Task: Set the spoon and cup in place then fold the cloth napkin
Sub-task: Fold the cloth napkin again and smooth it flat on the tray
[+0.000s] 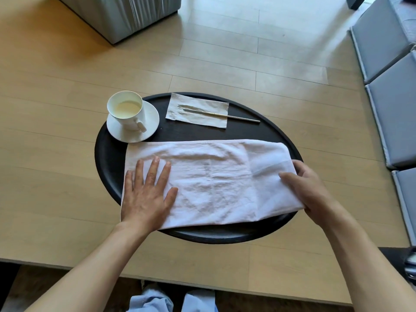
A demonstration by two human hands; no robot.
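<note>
A white cloth napkin [209, 181] lies folded into a wide band across the near half of a round black tray [105, 152]. My left hand [147, 192] presses flat on its left end, fingers spread. My right hand [308, 190] grips the napkin's right end, thumb on top, where a flap is folded over. A white cup [127, 110] with a pale drink stands on a white saucer [148, 129] at the tray's far left. A slim metal spoon [225, 115] rests on a beige paper napkin [198, 109] at the far side.
The tray sits on a light wooden table [56, 131]. Grey cushions [391, 91] line the right side. A grey upholstered block [121, 12] stands beyond the table at the upper left. A dark object [410, 264] lies at the table's right near edge.
</note>
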